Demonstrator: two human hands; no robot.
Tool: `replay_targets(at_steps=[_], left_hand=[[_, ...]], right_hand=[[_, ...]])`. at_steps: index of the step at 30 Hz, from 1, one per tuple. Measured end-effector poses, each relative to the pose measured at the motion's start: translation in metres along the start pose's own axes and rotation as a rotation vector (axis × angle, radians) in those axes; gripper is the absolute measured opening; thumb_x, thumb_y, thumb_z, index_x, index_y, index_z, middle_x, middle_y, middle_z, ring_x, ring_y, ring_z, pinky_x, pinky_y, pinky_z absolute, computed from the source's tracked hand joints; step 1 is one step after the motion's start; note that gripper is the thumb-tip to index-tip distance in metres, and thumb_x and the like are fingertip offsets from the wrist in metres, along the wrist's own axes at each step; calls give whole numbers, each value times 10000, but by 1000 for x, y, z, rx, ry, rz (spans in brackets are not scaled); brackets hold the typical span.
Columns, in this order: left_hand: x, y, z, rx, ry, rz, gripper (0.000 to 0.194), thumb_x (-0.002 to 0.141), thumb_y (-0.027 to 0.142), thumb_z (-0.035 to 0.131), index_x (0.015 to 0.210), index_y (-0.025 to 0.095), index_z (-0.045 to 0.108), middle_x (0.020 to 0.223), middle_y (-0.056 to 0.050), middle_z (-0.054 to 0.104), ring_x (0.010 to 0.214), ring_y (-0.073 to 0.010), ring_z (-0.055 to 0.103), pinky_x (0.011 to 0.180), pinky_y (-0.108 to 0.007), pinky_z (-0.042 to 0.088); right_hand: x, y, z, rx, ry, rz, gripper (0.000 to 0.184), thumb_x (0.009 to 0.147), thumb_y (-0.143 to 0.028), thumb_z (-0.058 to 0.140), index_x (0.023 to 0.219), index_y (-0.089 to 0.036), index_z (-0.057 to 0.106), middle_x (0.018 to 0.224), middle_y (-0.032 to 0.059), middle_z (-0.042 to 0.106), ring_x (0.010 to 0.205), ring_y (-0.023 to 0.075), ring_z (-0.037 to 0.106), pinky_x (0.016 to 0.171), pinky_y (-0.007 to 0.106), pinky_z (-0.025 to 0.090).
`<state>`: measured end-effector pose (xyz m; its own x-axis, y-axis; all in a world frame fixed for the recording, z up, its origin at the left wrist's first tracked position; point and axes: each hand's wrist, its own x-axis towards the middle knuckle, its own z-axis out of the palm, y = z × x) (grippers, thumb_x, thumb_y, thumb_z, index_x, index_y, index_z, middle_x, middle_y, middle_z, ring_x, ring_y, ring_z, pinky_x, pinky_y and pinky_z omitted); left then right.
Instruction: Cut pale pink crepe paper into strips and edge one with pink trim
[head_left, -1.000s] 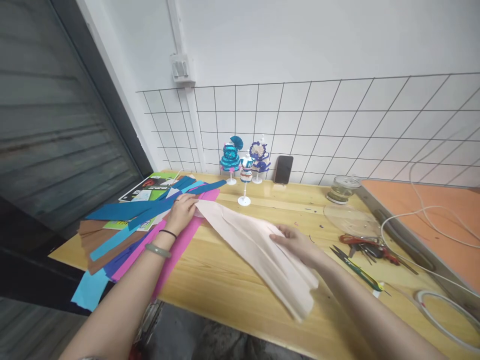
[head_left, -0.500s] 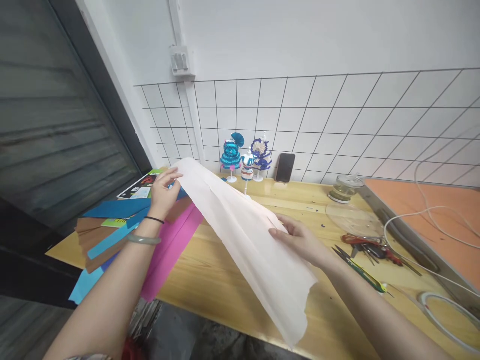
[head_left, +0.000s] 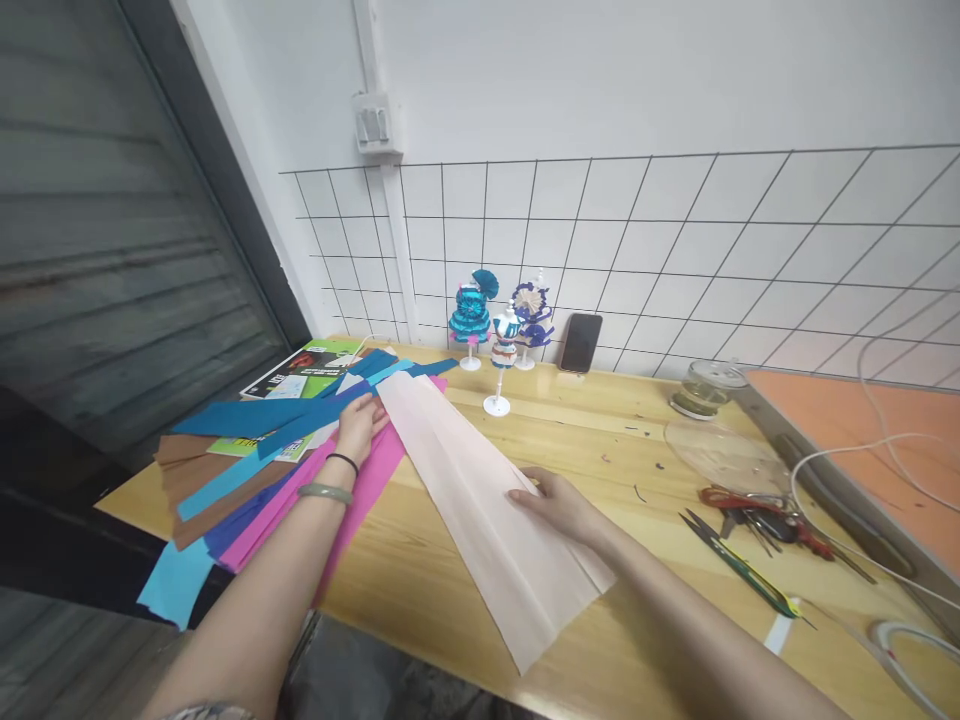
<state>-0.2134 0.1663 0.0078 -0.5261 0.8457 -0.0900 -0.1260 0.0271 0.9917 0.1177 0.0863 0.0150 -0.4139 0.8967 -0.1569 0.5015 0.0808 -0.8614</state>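
A long pale pink sheet of crepe paper (head_left: pixel 487 510) slants across the table in front of me, with soft fold lines along it. At its upper left edge is my left hand (head_left: pixel 361 428), fingers curled against the paper. My right hand (head_left: pixel 551 500) grips the opposite edge, thumb on top and the other fingers partly hidden. Beside and under my left wrist lie coloured paper strips: teal (head_left: pixel 240 418), brown (head_left: pixel 180 470), magenta (head_left: pixel 375 480) and light blue (head_left: pixel 176 580).
Small decorated dress-form figures, one teal (head_left: pixel 471 318) and one white (head_left: pixel 505 350), stand near the wall by a propped phone (head_left: pixel 581 343). To the right are a glass jar (head_left: pixel 705 390), scissors (head_left: pixel 739 562), tangled tools (head_left: pixel 780 522) and a white cable (head_left: pixel 817 450).
The sheet has come down nearer the table and flattened. My left hand has moved down and right, uncovering more strips and the white figure's stand; my right hand has shifted slightly left.
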Motion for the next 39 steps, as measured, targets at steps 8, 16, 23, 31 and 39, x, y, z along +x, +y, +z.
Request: replay_targets(at_steps=[8,16,23,31,39], left_hand=[[-32,-12,1,42,-147,-279,197,696,182,661,794,129,499,696,-74,621,633,-169,650,638,-289,560],[-46,-24,28,175,-259,-352,260,591,95,722,719,142,500,595,-31,608,523,-139,614,507,-237,537],[-52,-30,61,183,-315,-300,271,631,92,690,843,122,524,658,-45,631,532,-140,618,500,-248,539],[-55,-30,59,185,-277,-254,253,718,214,648,901,127,497,652,-50,636,516,-123,622,476,-199,511],[-94,-36,59,324,-444,-332,240,643,221,699,652,138,475,553,-79,629,547,-205,644,340,-175,422]], right_hand=[[26,4,11,-100,102,65,240,772,-335,440,693,-160,584,702,22,636,667,167,567,579,241,382],[35,16,16,-143,246,103,188,740,-276,403,680,-171,547,650,12,595,632,156,538,546,224,352],[17,33,0,-182,319,155,215,755,-289,381,722,-169,556,670,21,606,636,161,556,548,225,369],[34,22,7,-306,336,164,234,793,-254,383,808,-171,601,751,41,646,679,159,571,547,217,338],[44,16,12,-526,372,112,251,845,-230,345,937,-182,573,834,74,650,753,186,572,588,246,336]])
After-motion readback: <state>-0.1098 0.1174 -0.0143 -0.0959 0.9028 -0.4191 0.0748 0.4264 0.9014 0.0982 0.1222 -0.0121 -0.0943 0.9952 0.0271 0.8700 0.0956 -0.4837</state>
